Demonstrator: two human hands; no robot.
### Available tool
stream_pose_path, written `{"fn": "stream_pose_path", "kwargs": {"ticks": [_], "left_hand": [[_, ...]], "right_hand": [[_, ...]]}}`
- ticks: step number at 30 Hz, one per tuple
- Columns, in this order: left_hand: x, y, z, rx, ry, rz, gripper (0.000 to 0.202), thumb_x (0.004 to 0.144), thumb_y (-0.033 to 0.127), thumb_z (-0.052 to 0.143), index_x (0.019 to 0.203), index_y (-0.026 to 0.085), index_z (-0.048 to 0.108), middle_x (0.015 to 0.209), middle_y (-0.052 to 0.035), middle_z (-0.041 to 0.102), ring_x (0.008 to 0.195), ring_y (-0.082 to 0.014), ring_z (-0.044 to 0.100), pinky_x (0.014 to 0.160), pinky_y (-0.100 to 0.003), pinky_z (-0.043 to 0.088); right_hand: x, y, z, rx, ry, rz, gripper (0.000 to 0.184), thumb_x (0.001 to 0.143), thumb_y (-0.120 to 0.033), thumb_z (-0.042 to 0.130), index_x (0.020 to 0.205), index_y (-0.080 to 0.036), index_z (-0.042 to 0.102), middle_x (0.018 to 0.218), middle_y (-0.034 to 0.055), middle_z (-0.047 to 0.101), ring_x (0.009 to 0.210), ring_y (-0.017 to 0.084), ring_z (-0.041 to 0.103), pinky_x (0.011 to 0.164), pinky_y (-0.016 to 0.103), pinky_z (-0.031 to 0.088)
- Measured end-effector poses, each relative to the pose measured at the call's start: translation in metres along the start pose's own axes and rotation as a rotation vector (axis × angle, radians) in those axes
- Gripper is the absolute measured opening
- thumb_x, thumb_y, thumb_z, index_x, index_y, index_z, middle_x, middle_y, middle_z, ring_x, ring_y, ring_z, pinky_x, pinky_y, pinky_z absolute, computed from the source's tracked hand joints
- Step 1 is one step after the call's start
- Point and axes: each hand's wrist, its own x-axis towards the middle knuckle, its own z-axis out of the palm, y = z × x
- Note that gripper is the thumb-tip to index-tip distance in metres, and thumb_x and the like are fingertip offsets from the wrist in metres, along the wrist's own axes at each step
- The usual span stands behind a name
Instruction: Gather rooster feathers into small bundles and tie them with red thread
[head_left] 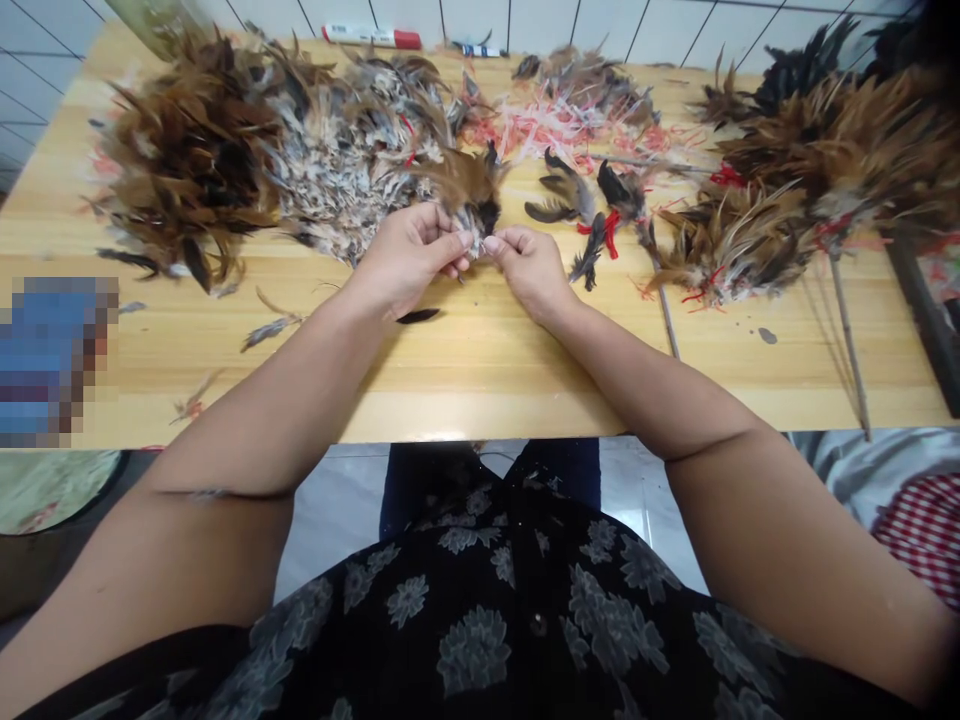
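Observation:
My left hand (405, 262) and my right hand (529, 270) meet above a wooden table (480, 370), fingertips pinched together. Between them they hold a small bunch of brown and dark rooster feathers (465, 190), and the fingers hide its base. Behind my left hand lie a large brown feather pile (191, 165) and a speckled grey-and-white feather pile (345, 170). A few loose dark feathers (570, 205) and a red thread (610, 232) lie just beyond my right hand.
Feather dusters on thin wooden sticks (750, 240) lie at the right, with a stick (850, 340) reaching the table's front edge. Pink-tipped feather scraps (547, 125) lie at the back. A marker (373, 37) lies by the tiled wall (600, 25). A pixelated blue object (52, 360) sits at the left.

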Motion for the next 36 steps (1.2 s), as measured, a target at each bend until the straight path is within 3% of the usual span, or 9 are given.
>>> {"fn": "stream_pose_path", "kwargs": {"ticks": [5, 11, 16, 18, 22, 26, 30, 33, 36], "left_hand": [[0.001, -0.001, 0.003, 0.032, 0.018, -0.015, 0.044, 0.109, 0.037, 0.104, 0.093, 0.026, 0.064, 0.083, -0.0003, 0.076, 0.094, -0.0253, 0.086, 0.082, -0.037, 0.063], [0.001, -0.004, 0.006, 0.040, 0.027, 0.036, 0.048, 0.098, 0.036, 0.105, 0.091, 0.026, 0.059, 0.089, 0.0006, 0.071, 0.095, -0.0226, 0.073, 0.083, -0.037, 0.053], [0.000, 0.000, 0.010, 0.016, -0.011, 0.106, 0.070, 0.086, 0.063, 0.110, 0.090, 0.028, 0.051, 0.089, -0.0011, 0.062, 0.102, -0.0263, 0.066, 0.094, -0.042, 0.048], [-0.001, 0.005, 0.004, 0.050, 0.015, 0.121, 0.066, 0.090, 0.068, 0.106, 0.092, 0.028, 0.054, 0.088, -0.0020, 0.060, 0.104, -0.0290, 0.065, 0.094, -0.044, 0.046], [-0.007, 0.020, -0.019, 0.235, 0.123, 0.157, 0.033, 0.104, 0.045, 0.096, 0.098, 0.027, 0.068, 0.093, -0.0031, 0.066, 0.100, -0.0279, 0.061, 0.098, -0.046, 0.045], [-0.012, 0.026, -0.035, 0.551, 0.098, 0.121, 0.020, 0.106, 0.026, 0.085, 0.093, 0.026, 0.070, 0.096, -0.0039, 0.069, 0.105, -0.0284, 0.063, 0.110, -0.046, 0.052], [-0.008, 0.011, -0.030, 0.647, 0.016, 0.176, 0.014, 0.103, 0.030, 0.090, 0.097, 0.026, 0.078, 0.106, -0.0065, 0.077, 0.119, -0.0341, 0.073, 0.121, -0.049, 0.057], [0.003, -0.012, -0.019, 0.635, -0.044, 0.277, 0.014, 0.103, 0.036, 0.095, 0.104, 0.030, 0.083, 0.111, -0.0079, 0.079, 0.122, -0.0385, 0.074, 0.121, -0.056, 0.060], [0.017, -0.031, -0.006, 0.659, -0.072, 0.392, 0.013, 0.104, 0.038, 0.096, 0.103, 0.035, 0.083, 0.112, -0.0090, 0.081, 0.140, -0.0448, 0.070, 0.130, -0.064, 0.054]], "right_hand": [[-0.002, -0.009, 0.001, -0.046, -0.044, 0.016, 0.056, 0.116, -0.042, 0.097, 0.079, -0.022, 0.060, 0.083, -0.0022, 0.055, 0.092, 0.015, 0.056, 0.085, 0.027, 0.048], [0.000, -0.011, -0.001, 0.025, -0.116, 0.016, 0.059, 0.112, -0.040, 0.102, 0.079, -0.023, 0.057, 0.079, -0.0050, 0.050, 0.084, 0.012, 0.049, 0.079, 0.025, 0.044], [0.000, -0.007, -0.001, 0.010, -0.129, 0.027, 0.056, 0.119, -0.040, 0.094, 0.080, -0.022, 0.058, 0.078, -0.0046, 0.052, 0.086, 0.011, 0.057, 0.078, 0.023, 0.046], [0.000, -0.007, -0.002, 0.028, -0.112, 0.042, 0.051, 0.121, -0.042, 0.093, 0.085, -0.022, 0.062, 0.080, -0.0041, 0.054, 0.085, 0.011, 0.056, 0.074, 0.021, 0.045], [0.001, -0.005, -0.008, 0.091, -0.047, 0.100, 0.046, 0.127, -0.049, 0.083, 0.095, -0.023, 0.064, 0.082, -0.0042, 0.051, 0.077, 0.010, 0.048, 0.067, 0.018, 0.040], [0.005, -0.004, -0.015, 0.150, -0.031, 0.133, 0.048, 0.128, -0.049, 0.082, 0.095, -0.024, 0.058, 0.082, -0.0055, 0.048, 0.072, 0.008, 0.045, 0.063, 0.017, 0.038], [0.005, -0.003, -0.016, 0.191, -0.035, 0.120, 0.049, 0.129, -0.045, 0.081, 0.092, -0.024, 0.054, 0.082, -0.0066, 0.046, 0.068, 0.007, 0.040, 0.061, 0.016, 0.037], [0.006, 0.001, -0.015, 0.214, -0.021, 0.114, 0.054, 0.124, -0.053, 0.087, 0.093, -0.025, 0.054, 0.080, -0.0075, 0.044, 0.068, 0.007, 0.040, 0.059, 0.016, 0.036], [0.009, 0.006, -0.014, 0.218, -0.007, 0.109, 0.057, 0.120, -0.061, 0.092, 0.094, -0.026, 0.054, 0.079, -0.0078, 0.043, 0.068, 0.008, 0.041, 0.058, 0.016, 0.038]]}}
